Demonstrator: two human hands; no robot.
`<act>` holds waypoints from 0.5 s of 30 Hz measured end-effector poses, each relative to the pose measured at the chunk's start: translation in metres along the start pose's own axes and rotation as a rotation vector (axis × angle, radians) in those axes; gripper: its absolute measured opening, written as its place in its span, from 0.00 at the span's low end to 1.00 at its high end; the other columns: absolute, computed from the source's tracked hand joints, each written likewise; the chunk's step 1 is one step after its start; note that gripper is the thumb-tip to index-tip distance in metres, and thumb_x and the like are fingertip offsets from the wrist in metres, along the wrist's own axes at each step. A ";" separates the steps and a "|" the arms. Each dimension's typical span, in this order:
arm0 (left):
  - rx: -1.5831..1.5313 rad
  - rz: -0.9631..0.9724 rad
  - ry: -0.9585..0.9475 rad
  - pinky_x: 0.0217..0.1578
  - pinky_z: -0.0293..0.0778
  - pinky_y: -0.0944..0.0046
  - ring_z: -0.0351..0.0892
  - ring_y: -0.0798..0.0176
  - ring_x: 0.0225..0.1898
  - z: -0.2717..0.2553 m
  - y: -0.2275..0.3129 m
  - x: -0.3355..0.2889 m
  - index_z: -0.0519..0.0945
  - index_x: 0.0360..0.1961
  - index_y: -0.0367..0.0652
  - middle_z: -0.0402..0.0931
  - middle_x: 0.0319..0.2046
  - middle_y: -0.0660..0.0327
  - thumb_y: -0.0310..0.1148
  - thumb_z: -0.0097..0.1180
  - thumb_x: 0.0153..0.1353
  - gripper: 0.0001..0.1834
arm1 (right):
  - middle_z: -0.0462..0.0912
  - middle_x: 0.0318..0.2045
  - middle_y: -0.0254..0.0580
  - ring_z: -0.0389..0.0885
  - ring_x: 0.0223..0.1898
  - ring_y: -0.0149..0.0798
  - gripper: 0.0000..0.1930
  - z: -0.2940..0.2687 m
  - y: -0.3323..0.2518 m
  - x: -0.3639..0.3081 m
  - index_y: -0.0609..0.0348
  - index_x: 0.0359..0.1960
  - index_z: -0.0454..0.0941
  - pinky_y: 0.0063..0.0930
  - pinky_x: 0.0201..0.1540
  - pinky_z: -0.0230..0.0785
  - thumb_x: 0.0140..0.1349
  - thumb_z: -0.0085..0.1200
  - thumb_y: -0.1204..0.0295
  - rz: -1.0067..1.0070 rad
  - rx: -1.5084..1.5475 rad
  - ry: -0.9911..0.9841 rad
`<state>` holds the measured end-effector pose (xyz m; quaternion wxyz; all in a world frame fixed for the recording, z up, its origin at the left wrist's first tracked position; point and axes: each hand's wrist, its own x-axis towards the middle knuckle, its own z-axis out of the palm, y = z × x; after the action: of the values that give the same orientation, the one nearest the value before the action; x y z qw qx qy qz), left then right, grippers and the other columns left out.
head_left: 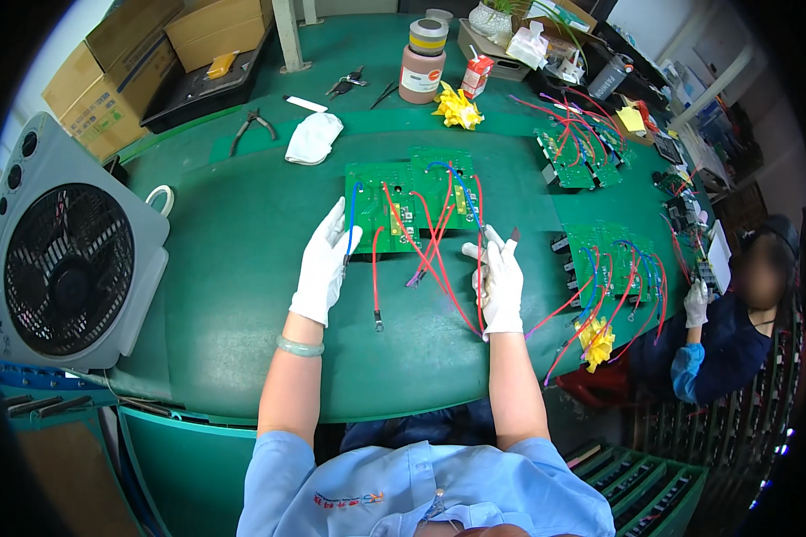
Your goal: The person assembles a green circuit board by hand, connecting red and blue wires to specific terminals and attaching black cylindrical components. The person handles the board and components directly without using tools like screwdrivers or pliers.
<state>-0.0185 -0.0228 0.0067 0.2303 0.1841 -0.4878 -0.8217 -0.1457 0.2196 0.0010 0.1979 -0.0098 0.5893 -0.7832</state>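
Observation:
Two green circuit boards (381,192) lie side by side on the green mat, with red wires (434,240) and blue wires (352,215) rising from them. My left hand (324,268), in a white glove, is by the left board's edge. Its fingers stretch out, and a blue wire hangs across it beside the thumb. White-gloved too, my right hand (501,282) is at the lower right of the boards, fingers curled. A red wire and a blue wire end run beside those fingers, and a small brownish tip shows above them; what they grip is unclear.
A grey fan (67,259) stands at the left. More wired boards (613,259) lie at the right, near a co-worker's gloved hand (696,302). Behind are pliers (253,130), a white cloth (314,139), a jar (420,73) and a yellow crumpled item (458,107).

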 end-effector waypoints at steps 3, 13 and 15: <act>0.053 0.016 -0.049 0.67 0.66 0.67 0.69 0.63 0.68 0.004 0.007 -0.007 0.57 0.75 0.34 0.64 0.71 0.53 0.19 0.61 0.63 0.41 | 0.87 0.44 0.51 0.68 0.12 0.21 0.24 -0.003 0.004 0.003 0.60 0.71 0.63 0.15 0.14 0.59 0.77 0.45 0.64 0.001 -0.042 -0.017; -0.188 -0.004 0.020 0.56 0.76 0.71 0.71 0.62 0.66 -0.028 0.000 -0.014 0.61 0.74 0.35 0.66 0.70 0.53 0.15 0.53 0.65 0.36 | 0.72 0.66 0.58 0.85 0.31 0.37 0.35 0.009 -0.002 0.002 0.59 0.77 0.47 0.22 0.25 0.77 0.76 0.48 0.60 0.033 0.055 -0.219; -0.135 0.033 0.012 0.54 0.78 0.73 0.71 0.63 0.66 -0.037 -0.005 -0.008 0.60 0.74 0.36 0.65 0.70 0.54 0.17 0.47 0.69 0.32 | 0.70 0.68 0.58 0.86 0.35 0.38 0.33 0.006 0.003 0.006 0.58 0.76 0.48 0.23 0.28 0.78 0.76 0.47 0.60 -0.011 0.137 -0.259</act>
<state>0.0065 -0.0434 -0.0137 0.2586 0.1647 -0.4329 -0.8477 -0.1493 0.2117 -0.0016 0.2679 -0.1004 0.5040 -0.8150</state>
